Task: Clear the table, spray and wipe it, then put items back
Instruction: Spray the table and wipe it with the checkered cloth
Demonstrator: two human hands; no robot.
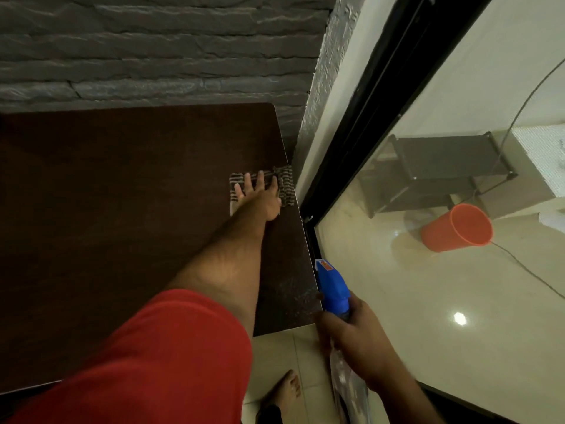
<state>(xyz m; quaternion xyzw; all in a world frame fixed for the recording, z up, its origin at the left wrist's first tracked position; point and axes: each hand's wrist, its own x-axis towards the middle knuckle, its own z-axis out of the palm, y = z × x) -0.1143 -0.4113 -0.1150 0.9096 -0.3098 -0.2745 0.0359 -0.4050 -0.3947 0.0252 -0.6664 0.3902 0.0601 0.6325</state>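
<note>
A dark brown table point(122, 194) fills the left half of the head view. Near its right edge lies a brown striped cloth point(286, 182). My left hand point(260, 197) presses flat on that cloth with fingers spread and straight. My right hand point(354, 335) grips a clear spray bottle with a blue trigger head point(331, 286) just past the table's near right corner, nozzle pointing away from me. A patch of fine droplets shows on the table beside the nozzle.
A grey stone-textured wall point(153, 50) backs the table. A black-framed glass door point(351, 148) runs along the right; behind the glass sit an orange bucket point(458, 228) and a grey step stool point(440, 166). My bare foot point(287, 390) stands on pale floor tiles.
</note>
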